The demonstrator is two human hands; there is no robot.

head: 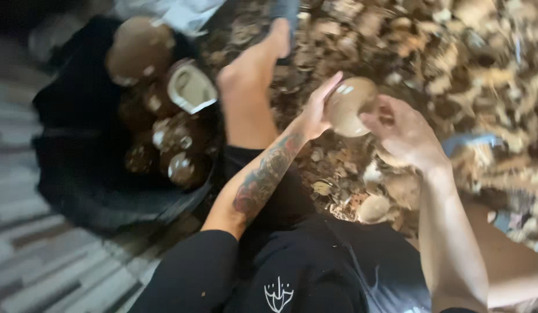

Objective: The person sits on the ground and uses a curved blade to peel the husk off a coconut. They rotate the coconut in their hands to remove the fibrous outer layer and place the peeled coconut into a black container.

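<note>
Hands meet over the husk-strewn floor (454,64): left hand (316,113) and right hand (405,133) both have fingers wrapped around a peeled coconut (347,106). Black tub (83,174) of coconuts sits well left.

Left hand (315,113) at frame centre, tattooed forearm rising from lower left, fingers curled. Right hand (403,132) centre-right, fingers spread and bent, forearm entering from lower right.

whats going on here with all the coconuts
A seated person holds a round brown coconut between both hands: the left hand cups its side, the right hand grips it from the other. To their left sits a dark tub of husked coconuts, one cracked open. Husk scraps cover the ground ahead.
</note>
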